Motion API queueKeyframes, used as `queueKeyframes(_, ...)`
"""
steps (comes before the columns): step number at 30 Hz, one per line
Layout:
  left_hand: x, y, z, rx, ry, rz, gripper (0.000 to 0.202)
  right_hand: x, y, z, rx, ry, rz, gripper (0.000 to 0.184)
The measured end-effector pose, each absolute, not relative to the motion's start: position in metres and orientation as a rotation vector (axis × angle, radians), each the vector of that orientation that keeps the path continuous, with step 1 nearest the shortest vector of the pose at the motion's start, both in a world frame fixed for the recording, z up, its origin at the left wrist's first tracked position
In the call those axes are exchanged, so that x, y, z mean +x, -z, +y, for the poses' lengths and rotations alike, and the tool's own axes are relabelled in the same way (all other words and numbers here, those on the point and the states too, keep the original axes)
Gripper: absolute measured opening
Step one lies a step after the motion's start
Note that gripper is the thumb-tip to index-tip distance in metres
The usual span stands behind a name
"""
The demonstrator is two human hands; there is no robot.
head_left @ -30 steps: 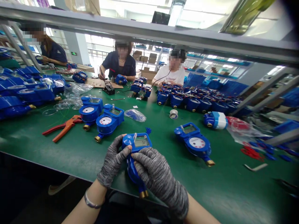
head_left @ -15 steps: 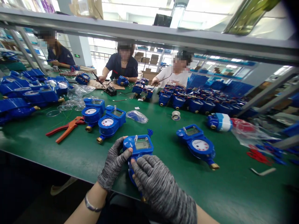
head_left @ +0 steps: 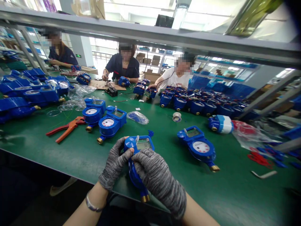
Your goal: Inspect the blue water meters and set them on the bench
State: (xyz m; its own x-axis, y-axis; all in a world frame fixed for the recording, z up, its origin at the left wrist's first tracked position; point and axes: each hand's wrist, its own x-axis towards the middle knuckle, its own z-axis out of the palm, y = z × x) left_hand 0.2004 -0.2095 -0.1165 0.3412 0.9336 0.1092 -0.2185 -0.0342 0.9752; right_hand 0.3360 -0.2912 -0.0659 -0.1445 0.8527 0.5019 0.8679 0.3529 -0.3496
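Note:
A blue water meter (head_left: pixel 134 177) with a small display and a brass end lies near the table's front edge, display side away from me. My left hand (head_left: pixel 114 166), in a grey fingerless glove, grips its upper left side, thumb on top. My right hand (head_left: pixel 158 179), gloved alike, is closed in a pinch against the meter just below the display; what the fingertips hold, if anything, is hidden. That hand covers the meter's dial. To the right lies another blue water meter (head_left: pixel 199 146); two similar meters (head_left: pixel 111 122) stand to the left.
Orange-handled cutters (head_left: pixel 68 129) lie left on the green table (head_left: pixel 84 157). Beyond are a plastic bag (head_left: pixel 137 117), a wire spool (head_left: pixel 176 117) and rows of blue meters (head_left: pixel 197 106). Red ties (head_left: pixel 260 158) lie right. Several people work opposite, under a shelf beam (head_left: pixel 145 29).
My right hand has drawn its fingers into a tighter pinch and shifted slightly, uncovering the meter's lower body and brass end. My left hand keeps its grip. Opposite, co-workers' hands have moved.

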Motion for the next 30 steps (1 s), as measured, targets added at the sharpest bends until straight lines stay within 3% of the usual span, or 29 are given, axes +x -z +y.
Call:
queueKeyframes(8, 0.203, 0.117, -0.208, 1.299, -1.093, 0.770, 0.052, 0.332, 0.076, -0.290, -1.550, 0.197, -1.893, 0.019)
queueKeyframes(19, 0.202, 0.113, -0.209, 1.290, -1.102, 0.773, 0.049, 0.343, 0.072, -0.303, -1.565, -0.125, -1.881, 0.014)
queueKeyframes(30, 0.202, 0.114, -0.208, 1.302, -1.105, 0.763, 0.049, 0.334, 0.070, -0.290, -1.527, 0.013, -1.896, 0.017)
